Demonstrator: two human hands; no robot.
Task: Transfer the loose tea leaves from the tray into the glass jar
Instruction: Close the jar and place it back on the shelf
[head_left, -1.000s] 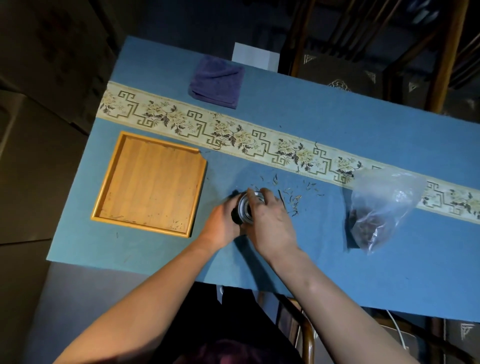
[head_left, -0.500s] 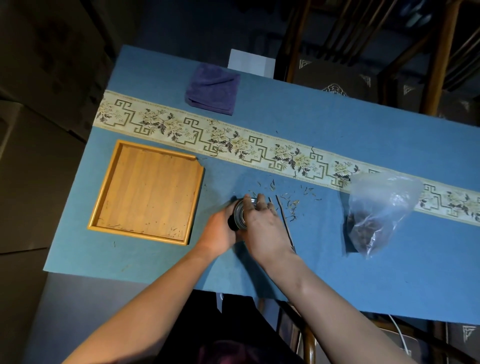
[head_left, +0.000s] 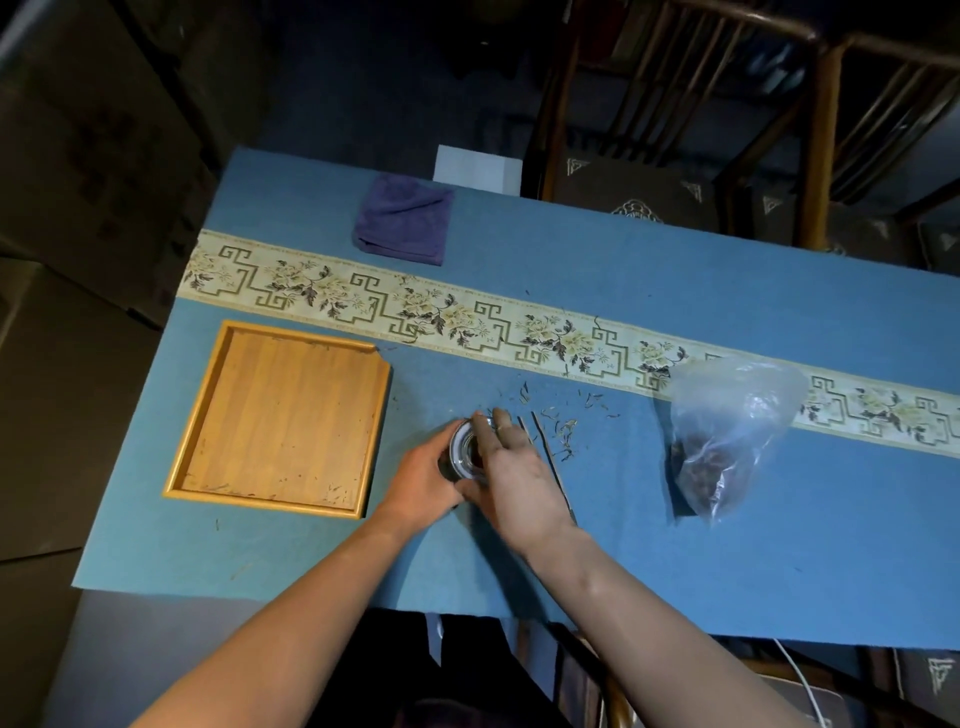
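You have a folded purple cloth (head_left: 402, 221) at the far edge of the blue tabletop (head_left: 675, 545), beside a patterned runner (head_left: 467, 322). A crumpled plastic bag (head_left: 727, 431) sits at your right; wooden chairs (head_left: 675, 130) stand beyond.

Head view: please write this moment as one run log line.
left hand holds jar | right hand over jar mouth | tray nearly empty | leaves spilled on cloth

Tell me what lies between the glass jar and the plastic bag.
In the head view: scattered tea leaves and a thin stick on the blue cloth, between jar and bag.
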